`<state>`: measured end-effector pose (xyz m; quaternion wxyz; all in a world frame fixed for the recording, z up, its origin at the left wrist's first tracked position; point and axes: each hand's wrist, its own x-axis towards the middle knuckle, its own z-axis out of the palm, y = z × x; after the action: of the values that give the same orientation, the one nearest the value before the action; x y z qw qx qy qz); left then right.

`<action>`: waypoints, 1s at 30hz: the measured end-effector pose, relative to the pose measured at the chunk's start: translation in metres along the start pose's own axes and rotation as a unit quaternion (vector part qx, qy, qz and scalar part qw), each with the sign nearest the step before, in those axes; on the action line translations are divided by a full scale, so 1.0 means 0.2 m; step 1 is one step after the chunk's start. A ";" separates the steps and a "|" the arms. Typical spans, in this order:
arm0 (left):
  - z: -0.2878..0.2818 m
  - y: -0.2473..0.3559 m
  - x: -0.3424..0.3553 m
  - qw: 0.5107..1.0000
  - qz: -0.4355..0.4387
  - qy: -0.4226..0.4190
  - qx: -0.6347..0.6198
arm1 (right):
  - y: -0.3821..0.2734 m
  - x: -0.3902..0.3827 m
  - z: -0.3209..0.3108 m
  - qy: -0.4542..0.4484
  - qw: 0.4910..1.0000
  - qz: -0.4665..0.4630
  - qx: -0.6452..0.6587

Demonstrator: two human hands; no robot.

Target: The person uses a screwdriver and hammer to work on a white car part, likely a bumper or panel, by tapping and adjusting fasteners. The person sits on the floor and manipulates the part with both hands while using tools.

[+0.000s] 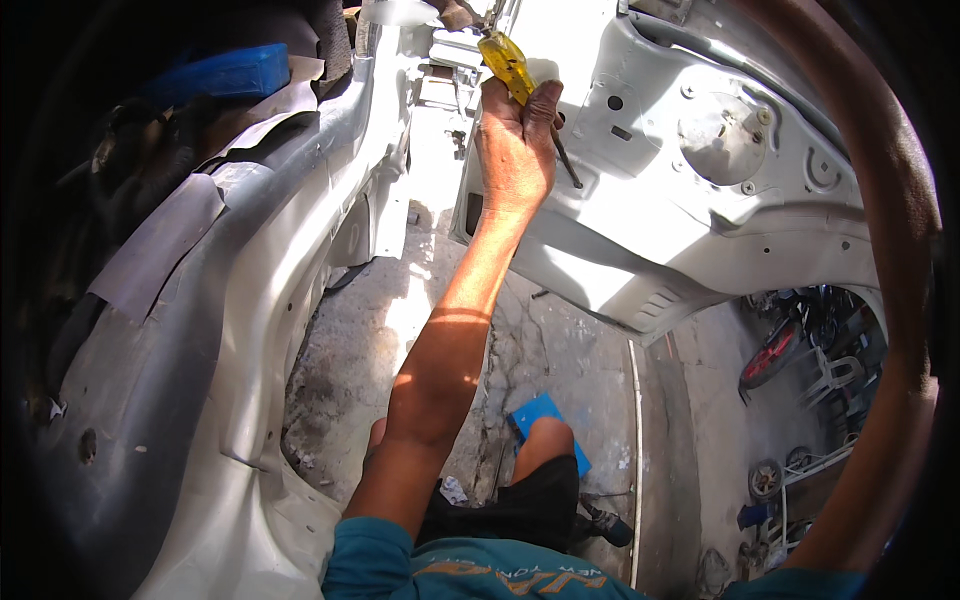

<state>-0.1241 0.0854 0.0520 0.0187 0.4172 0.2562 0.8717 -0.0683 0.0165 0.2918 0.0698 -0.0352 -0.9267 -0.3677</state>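
My left hand point(516, 150) is raised near the top middle, its fingers closed round a screwdriver point(507, 66) with a yellow handle. The handle stands out above the fist. A thin dark shaft, in line with it, comes out below and points toward the white metal panel point(600, 215). My right forearm curves up along the right side and leaves at the top edge, so the right hand is out of sight. A brown shape point(457, 13) at the top edge, beside the handle's end, is too cut off to make out.
Bare white vehicle body metal point(250, 370) runs along the left, with a blue object point(225, 72) beyond it. A blue flat piece point(538, 410) lies by my knee on the concrete floor point(450, 340). A dark green power tool point(607, 523) lies near my leg; a white chair point(832, 372) stands right.
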 end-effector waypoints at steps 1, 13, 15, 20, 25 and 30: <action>0.01 0.00 0.00 1.000 -0.001 -0.002 0.015 | 0.00 -0.03 0.00 0.001 1.000 0.001 -0.001; 0.02 0.05 0.01 0.998 -0.009 -0.006 0.070 | -0.01 0.03 -0.01 -0.005 1.000 -0.010 -0.014; 0.02 0.05 0.02 0.998 0.001 -0.006 0.064 | -0.01 0.03 -0.02 -0.003 1.000 -0.010 -0.013; -0.02 0.04 0.01 0.996 -0.004 0.000 0.090 | -0.01 0.02 -0.04 0.014 1.000 -0.009 -0.004; 0.00 0.04 0.01 0.998 -0.003 0.007 0.063 | -0.01 -0.02 -0.05 0.011 1.000 0.002 -0.011; 0.01 0.03 0.00 0.998 -0.008 -0.007 0.067 | 0.01 -0.07 -0.07 0.013 1.000 0.014 -0.012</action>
<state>-0.1209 0.0809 0.0560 -0.0007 0.4217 0.3171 0.8495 -0.0531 0.0076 0.3012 0.0871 -0.0445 -0.9204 -0.3784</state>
